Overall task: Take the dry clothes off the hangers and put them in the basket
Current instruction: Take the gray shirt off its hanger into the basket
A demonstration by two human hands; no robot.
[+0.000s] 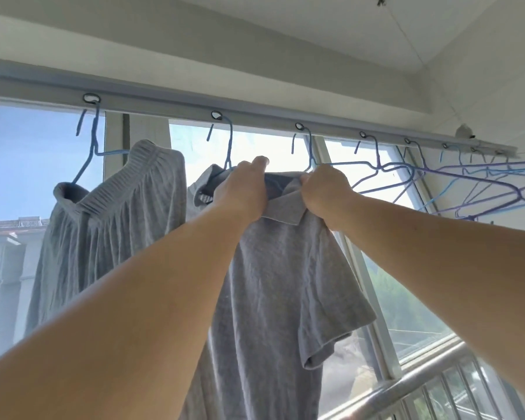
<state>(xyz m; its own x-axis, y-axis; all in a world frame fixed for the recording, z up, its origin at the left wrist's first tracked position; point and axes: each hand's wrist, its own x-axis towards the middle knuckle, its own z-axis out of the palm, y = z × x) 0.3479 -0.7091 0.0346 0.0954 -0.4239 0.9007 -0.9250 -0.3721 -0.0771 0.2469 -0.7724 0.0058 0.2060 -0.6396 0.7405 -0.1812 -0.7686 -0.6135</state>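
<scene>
Up at the hanging rail before the window, both hands grasp the collar of a grey polo shirt hanging on a blue hanger: the left hand curls over the neck opening, and the right hand pinches the collar's other side. Beside it to the left a grey pleated garment hangs on another hanger, and bare hangers crowd the rail's right end. No basket shows, the shirt's hem is cut off below, and the forearms hide part of its front.
</scene>
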